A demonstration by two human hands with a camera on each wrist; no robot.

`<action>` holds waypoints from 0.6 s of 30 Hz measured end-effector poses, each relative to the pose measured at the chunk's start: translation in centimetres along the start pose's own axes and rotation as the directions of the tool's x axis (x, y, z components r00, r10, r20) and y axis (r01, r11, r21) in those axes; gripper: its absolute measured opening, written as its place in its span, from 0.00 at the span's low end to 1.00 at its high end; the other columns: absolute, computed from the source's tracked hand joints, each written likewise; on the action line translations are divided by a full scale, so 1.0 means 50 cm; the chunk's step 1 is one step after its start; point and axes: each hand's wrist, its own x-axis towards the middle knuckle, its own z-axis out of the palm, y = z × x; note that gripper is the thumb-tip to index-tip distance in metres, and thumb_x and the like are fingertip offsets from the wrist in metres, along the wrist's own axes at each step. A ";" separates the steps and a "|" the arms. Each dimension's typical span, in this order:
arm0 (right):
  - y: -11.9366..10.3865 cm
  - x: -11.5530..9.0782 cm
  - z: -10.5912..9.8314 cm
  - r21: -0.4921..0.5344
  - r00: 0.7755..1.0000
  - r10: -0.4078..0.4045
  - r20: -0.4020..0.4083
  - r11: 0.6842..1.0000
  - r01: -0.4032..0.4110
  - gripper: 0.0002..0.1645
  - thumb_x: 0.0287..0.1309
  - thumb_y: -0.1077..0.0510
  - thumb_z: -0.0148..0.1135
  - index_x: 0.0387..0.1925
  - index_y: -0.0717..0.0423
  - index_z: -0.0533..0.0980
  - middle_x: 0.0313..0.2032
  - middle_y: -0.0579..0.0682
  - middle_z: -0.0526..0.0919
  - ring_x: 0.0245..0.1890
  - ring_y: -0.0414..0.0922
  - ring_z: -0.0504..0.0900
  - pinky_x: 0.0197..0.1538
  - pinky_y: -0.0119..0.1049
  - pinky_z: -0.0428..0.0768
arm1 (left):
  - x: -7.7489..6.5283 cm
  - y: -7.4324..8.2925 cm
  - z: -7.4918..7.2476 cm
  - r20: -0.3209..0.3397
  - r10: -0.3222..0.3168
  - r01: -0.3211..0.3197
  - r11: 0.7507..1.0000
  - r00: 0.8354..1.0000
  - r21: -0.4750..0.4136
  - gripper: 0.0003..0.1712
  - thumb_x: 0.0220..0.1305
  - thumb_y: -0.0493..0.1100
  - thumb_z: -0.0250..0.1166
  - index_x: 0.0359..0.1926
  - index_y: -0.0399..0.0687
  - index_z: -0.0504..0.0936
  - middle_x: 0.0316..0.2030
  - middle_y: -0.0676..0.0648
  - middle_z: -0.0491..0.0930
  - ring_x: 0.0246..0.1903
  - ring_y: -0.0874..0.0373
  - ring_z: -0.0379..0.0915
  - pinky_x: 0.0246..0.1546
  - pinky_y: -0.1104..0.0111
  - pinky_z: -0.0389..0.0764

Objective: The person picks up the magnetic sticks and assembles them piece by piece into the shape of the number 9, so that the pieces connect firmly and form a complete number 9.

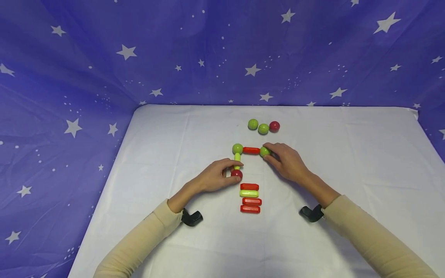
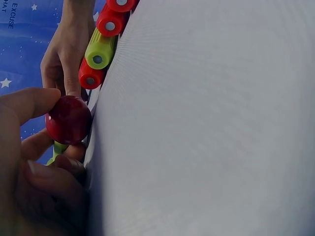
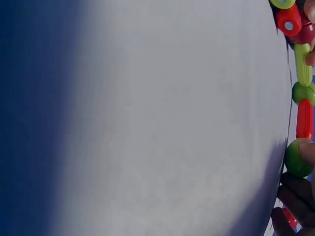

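On the white table lies an L-shaped chain of magnetic balls and rods. A red ball ends its near side, joined by a yellow-green rod to a green corner ball. From that corner a red rod runs right to another green ball. My left hand grips the red ball between thumb and fingers, as the left wrist view also shows. My right hand pinches the green ball at the right end; in the right wrist view only part of this hand shows at the edge.
Below the chain, several loose rods lie stacked in a column: red ones and a yellow-green one. Two green balls and a red ball sit farther back. A blue star-patterned cloth hangs behind the table.
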 end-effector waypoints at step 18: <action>-0.021 -0.003 -0.015 -0.006 0.999 0.013 0.050 1.000 -0.013 0.31 0.62 0.55 0.67 0.64 0.59 0.71 0.53 0.58 0.80 0.55 0.56 0.77 0.58 0.55 0.72 | -0.005 -0.002 0.000 -0.009 -0.016 0.016 1.000 1.000 -0.017 0.24 0.64 0.49 0.67 0.59 0.50 0.79 0.44 0.55 0.77 0.40 0.59 0.68 0.44 0.66 0.71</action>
